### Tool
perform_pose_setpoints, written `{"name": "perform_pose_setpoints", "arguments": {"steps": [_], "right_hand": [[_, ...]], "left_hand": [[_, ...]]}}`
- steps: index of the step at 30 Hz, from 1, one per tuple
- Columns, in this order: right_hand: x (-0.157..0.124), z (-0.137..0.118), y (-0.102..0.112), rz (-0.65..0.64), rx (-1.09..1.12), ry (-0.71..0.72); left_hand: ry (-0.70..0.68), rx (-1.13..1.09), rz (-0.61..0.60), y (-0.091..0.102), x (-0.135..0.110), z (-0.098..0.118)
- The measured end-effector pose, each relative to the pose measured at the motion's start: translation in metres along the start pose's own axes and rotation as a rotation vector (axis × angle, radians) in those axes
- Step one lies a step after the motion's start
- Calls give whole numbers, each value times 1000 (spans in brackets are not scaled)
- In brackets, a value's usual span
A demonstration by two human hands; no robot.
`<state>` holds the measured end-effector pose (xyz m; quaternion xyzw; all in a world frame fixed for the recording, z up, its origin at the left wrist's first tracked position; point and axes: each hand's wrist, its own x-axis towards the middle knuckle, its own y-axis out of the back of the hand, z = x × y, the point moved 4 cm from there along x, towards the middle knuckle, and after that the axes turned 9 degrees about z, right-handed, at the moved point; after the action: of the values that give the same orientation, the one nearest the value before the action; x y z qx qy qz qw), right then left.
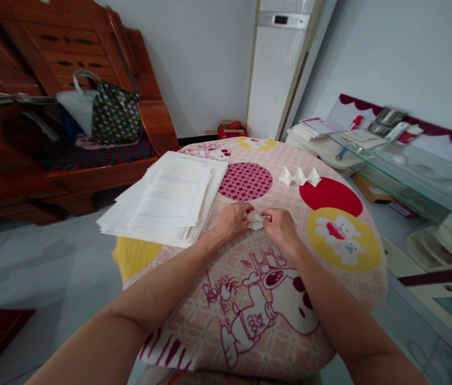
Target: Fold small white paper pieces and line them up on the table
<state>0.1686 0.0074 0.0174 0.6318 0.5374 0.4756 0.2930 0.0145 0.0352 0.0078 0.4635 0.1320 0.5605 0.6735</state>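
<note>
Paper piece, white, folded: pinched at opposite edges by left hand and right hand; apparently a folding step; next crease likely calls for even pressure.

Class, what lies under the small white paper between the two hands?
The patterned tablecloth shows around the white paper. Whatever lies directly beneath the paper is covered by it, and the left hand and right hand hide more cloth at either side.

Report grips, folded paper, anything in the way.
Left grip, right grip: both holding folded paper. Paper partly hidden. Three folded pieces beyond, paper stack leftward. Nothing visibly blocking.
</note>
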Motion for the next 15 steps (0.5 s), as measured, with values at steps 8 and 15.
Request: {"name": "perform_pose_setpoints", "arguments": {"steps": [8,15], "right_hand": [[2,3,-2,9,132,19],[6,23,10,-112,527,47]], "left_hand": [[77,-78,-9,3,1,-1],[190,-202,84,19,9,-18]]}}
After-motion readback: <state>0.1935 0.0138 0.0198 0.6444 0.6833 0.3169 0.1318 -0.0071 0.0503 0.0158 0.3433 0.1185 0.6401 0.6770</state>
